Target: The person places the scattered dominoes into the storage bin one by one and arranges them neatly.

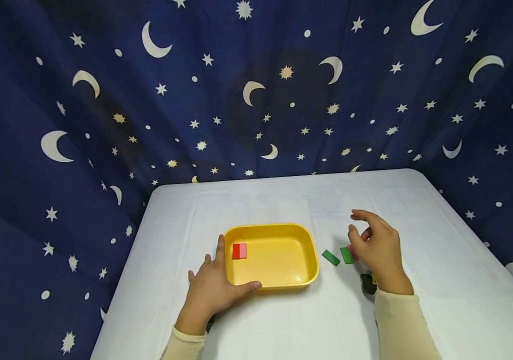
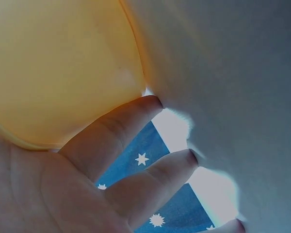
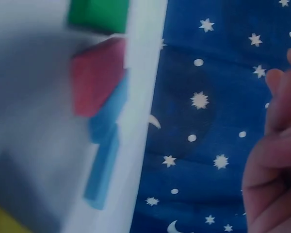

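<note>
A yellow tray (image 1: pixel 274 286) stands on the white table, holding a red block (image 1: pixel 236 251) and a pink block (image 1: pixel 243 250) side by side near its left wall. Along the tray's left side lies the index finger of my left hand (image 1: pixel 211 287), its thumb on the front rim. My right hand (image 1: pixel 380 247) hovers over loose blocks, thumb and index apart, nothing visible between them. Near it lie a dark green block (image 1: pixel 330 257), a lighter green block (image 1: pixel 346 255) and a pinkish-red block (image 3: pixel 94 77), partly hidden by the hand in the head view.
In the right wrist view, blue blocks (image 3: pixel 103 165) lie by the pinkish-red one, and a yellow thing (image 3: pixel 5 221) shows in the lower corner. A dark curtain (image 1: pixel 256 125) with moons and stars hangs behind and beside the table (image 1: pixel 274 200).
</note>
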The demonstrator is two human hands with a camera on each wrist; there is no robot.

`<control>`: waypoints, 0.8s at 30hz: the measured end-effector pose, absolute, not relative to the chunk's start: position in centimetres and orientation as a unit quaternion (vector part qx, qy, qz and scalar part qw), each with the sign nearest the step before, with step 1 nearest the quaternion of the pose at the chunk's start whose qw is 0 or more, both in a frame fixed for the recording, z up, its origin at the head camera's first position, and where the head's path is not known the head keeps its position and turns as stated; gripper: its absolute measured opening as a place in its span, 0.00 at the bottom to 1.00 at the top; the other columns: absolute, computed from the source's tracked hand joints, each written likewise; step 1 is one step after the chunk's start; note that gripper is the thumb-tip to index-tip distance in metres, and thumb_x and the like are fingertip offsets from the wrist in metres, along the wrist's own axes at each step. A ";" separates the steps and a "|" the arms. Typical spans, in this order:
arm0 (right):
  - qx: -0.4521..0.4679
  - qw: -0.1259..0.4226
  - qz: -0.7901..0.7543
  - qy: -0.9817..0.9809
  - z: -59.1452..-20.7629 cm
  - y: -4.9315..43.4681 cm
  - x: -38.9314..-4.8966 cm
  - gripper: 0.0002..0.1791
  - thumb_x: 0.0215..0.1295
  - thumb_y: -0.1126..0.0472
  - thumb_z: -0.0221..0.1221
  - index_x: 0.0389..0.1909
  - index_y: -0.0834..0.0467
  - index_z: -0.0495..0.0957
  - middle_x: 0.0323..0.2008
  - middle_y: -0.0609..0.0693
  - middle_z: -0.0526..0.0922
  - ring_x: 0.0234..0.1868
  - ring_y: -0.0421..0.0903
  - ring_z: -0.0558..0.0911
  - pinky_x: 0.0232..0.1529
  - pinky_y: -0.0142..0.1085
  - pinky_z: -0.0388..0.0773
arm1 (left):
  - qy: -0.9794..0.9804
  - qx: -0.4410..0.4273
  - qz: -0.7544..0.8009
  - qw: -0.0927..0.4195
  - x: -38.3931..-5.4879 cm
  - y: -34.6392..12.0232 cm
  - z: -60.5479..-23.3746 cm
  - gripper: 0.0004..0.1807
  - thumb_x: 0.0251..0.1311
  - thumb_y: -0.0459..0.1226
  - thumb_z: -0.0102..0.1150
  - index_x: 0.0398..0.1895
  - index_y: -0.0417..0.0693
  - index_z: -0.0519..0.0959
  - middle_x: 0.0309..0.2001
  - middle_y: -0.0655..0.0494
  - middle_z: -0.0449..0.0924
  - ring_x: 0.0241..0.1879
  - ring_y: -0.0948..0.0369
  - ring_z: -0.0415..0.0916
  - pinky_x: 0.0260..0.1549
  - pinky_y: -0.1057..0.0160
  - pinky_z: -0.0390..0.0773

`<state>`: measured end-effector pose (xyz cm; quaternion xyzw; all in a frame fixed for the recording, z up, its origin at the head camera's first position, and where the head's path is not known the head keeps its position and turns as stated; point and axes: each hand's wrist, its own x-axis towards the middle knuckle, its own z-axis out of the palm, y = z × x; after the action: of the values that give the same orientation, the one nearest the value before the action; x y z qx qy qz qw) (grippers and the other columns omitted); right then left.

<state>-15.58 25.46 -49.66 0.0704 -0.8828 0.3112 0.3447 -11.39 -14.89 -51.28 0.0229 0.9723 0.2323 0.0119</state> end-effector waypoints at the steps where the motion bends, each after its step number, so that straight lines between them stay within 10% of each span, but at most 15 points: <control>1: 0.066 0.339 0.310 -0.886 -49.9 25.6 -15.6 0.22 0.61 0.67 0.68 0.57 0.55 0.86 0.47 0.47 0.89 0.19 0.34 0.71 0.18 0.26 0.64 | 0.973 0.022 0.232 0.011 -11.4 -14.9 -51.3 0.86 0.27 0.89 0.60 0.88 0.58 0.39 0.66 0.49 0.80 0.72 0.39 0.68 0.59 0.14 0.55; 24: 0.086 0.124 0.265 -0.953 -50.9 27.6 -15.6 0.27 0.54 0.68 0.64 0.58 0.52 0.84 0.45 0.46 0.90 0.18 0.42 0.67 0.23 0.36 0.67 | 0.972 0.028 0.233 0.010 -11.4 -14.8 -51.3 0.86 0.28 0.88 0.62 0.88 0.55 0.39 0.65 0.45 0.80 0.71 0.39 0.69 0.58 0.14 0.55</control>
<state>-15.58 27.59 -50.93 0.0855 -0.9525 0.2646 0.1238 -11.39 -14.79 -51.28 0.0276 0.9721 0.2328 0.0097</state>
